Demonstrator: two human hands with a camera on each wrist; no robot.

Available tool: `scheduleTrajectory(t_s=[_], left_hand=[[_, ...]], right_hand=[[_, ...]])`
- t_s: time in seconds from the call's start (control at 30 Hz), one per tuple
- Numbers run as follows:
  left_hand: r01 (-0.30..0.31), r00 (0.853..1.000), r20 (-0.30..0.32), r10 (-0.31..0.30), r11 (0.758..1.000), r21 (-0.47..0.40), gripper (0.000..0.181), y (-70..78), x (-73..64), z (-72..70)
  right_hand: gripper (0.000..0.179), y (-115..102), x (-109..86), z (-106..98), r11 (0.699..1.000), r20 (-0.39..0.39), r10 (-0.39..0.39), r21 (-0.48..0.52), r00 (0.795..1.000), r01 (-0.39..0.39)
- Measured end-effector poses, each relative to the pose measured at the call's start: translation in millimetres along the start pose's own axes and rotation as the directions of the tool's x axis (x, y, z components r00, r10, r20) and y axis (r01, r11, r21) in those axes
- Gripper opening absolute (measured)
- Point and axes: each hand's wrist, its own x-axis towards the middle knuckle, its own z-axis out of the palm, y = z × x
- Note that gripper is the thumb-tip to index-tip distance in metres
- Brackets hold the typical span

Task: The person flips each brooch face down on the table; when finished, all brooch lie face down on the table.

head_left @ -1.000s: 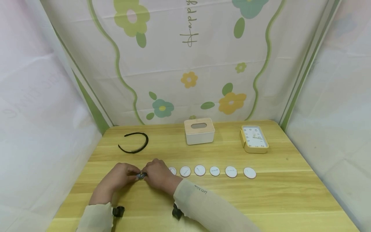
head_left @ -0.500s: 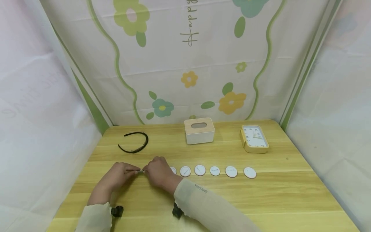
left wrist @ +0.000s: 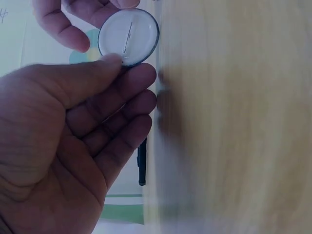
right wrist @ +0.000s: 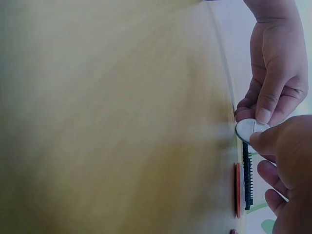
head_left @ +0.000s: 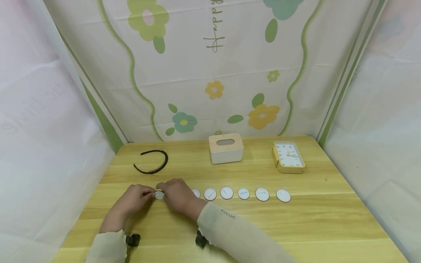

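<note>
A round pin-back button badge [head_left: 159,195] is held up between both hands, its white back showing. The left wrist view shows the metal pin across the back of this badge [left wrist: 139,36]. My left hand [head_left: 133,199] pinches the badge's rim between thumb and index finger, the other fingers bent beneath. From the opposite side, my right hand [head_left: 177,195] also grips the rim; its thumb lies on the badge in the right wrist view. Right of the hands runs a row of several white-backed round badges [head_left: 227,193], the leftmost partly hidden by the right hand.
A black toothed headband [head_left: 162,166] lies at the back left of the wooden table [head_left: 312,223]. Behind the row stand a white tissue box [head_left: 227,157] with a wooden lid and, farther right, a yellow clock [head_left: 289,159]. Printed cloth walls enclose the back and sides.
Between the hands, the badge has turned over: its dark patterned face showed first, then its thin edge, and now its white back. Both hands have stayed nearly in place.
</note>
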Motion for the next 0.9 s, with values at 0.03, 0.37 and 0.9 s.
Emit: scheduleTrajectory(t_s=[0.03, 0.37, 0.9], left_hand=[[0.000, 1.000, 0.001, 0.000, 1.000, -0.006, 0.018, 0.2, -0.3, 0.2], [0.016, 1.000, 0.017, -0.014, 0.996, -0.093, 0.015, 3.9, 0.3, 2.3], [-0.009, 0.999, 0.035, 0.012, 0.995, -0.100, 0.023, 6.4, 0.6, 2.7]], right_hand=[[0.030, -0.1, 0.0, 0.0, 1.000, -0.005, -0.014, -0.006, 1.000, 0.014], [0.015, 1.0, -2.2, -0.6, 1.000, 0.003, -0.023, 0.019, 1.000, 0.023], [0.009, 0.8, -0.1, 1.6, 1.000, 0.060, -0.003, 0.022, 0.998, 0.001]])
